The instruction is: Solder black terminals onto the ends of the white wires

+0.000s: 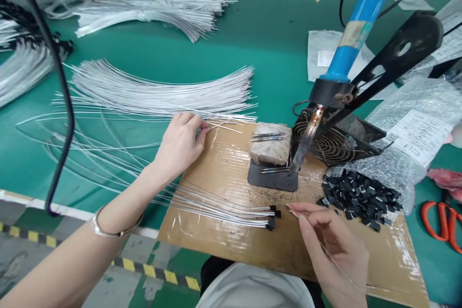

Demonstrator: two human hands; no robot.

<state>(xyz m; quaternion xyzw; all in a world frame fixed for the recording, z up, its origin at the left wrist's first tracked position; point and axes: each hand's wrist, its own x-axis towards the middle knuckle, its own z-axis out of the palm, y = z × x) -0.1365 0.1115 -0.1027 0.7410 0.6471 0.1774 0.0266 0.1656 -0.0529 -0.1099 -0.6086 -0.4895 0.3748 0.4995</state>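
Observation:
My left hand is closed, thumb and fingers pinching white wires at the front edge of a large bundle of white wires. The ends of a few wires stick out past its fingertips. Nearer my body, my right hand pinches a thin strand of solder wire that trails down across the palm. Between the hands lie several white wires with black connectors on their ends. Beyond them, a soldering iron with a blue handle leans in a black stand, tip downward beside a worn pale block.
Loose black connectors lie piled on the cardboard sheet at right, against a bubble-wrap bag. A fan sits behind the iron. Red-handled pliers are at far right. A black cable hangs at left.

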